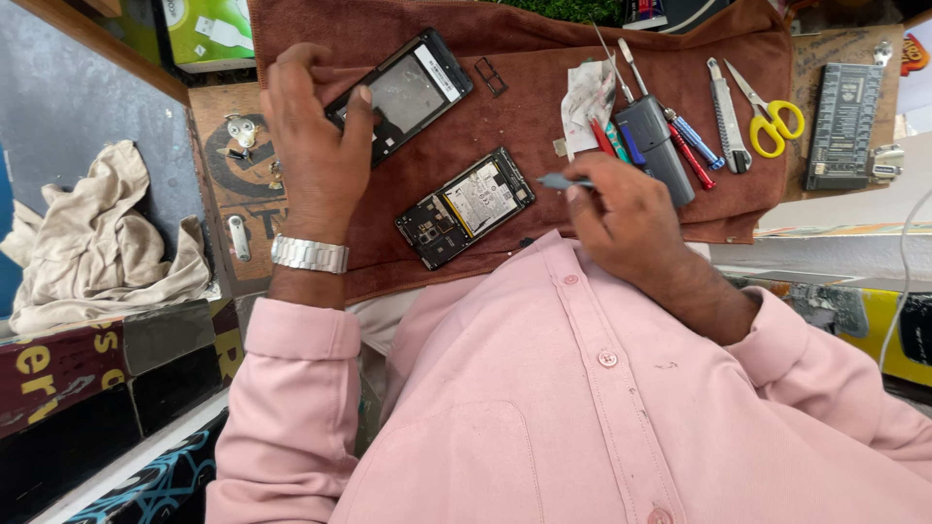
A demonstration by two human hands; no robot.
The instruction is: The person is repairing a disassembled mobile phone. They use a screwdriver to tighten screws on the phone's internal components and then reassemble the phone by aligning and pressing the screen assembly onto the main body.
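Far left, crumpled beige cloth lies on a grey surface. At 11 o'clock, a green-and-white box sits on a shelf edge; printed detail not read. Just right of the cloth, a worn board with a dark round logo holds small metal bits and screws.

Left hand, wristwatch on the wrist, is clamped on the phone frame with screen, thumb pressed on its lower edge, fingers wrapped over the far side. Frame lies tilted on the brown towel that covers the bench. Small black SIM tray lies just beside the frame at 1 o'clock from it.

Centre: opened phone body, board and yellow-edged battery exposed, lies apart from both hands, between them.

Right hand pinches a small grey pry tool, tip pointing toward the opened body at 9 o'clock.

Step, as a judgement: disassembly, screen frame already split from body; work on the body would call for a steady, shallow tool tip.

Right of that: crumpled tissue, a dark grey case, red and blue screwdrivers, a utility knife, yellow-handled scissors. At 2 o'clock, a dark rectangular device with a gridded face. Lower right, a yellow-and-black panel.
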